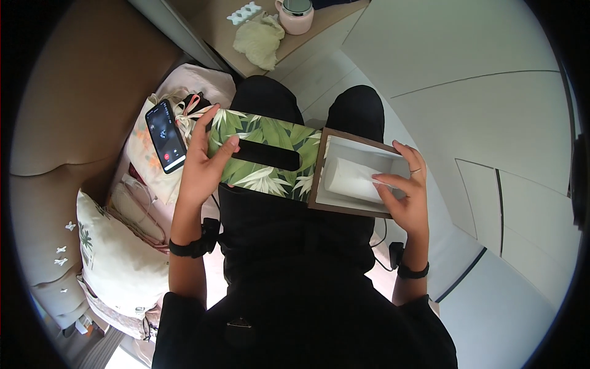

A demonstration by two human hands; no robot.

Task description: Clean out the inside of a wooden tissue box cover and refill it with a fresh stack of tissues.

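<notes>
A tissue box lies opened over my thighs. On the left is its leaf-patterned lid (272, 127), with a long dark slot; my left hand (205, 159) grips the lid's left end, thumb on top near the slot. To the right is the brown-rimmed box (318, 184) with a pale inside, its left edge meeting the lid. A white roll of tissue (348, 177) lies in it. My right hand (403, 182) reaches over the box's right side, thumb and forefinger pinching the right end of the tissue, other fingers at the box's far right corner.
Left of me, a lit smartphone (166, 136) lies on a floral fabric bag (143, 143), near a white cushion (120, 258). Ahead, a wooden tabletop (318, 41) bears a pink lidded mug (296, 20) and a pale yellow cloth (260, 41). White cabinet fronts (461, 92) stand at right.
</notes>
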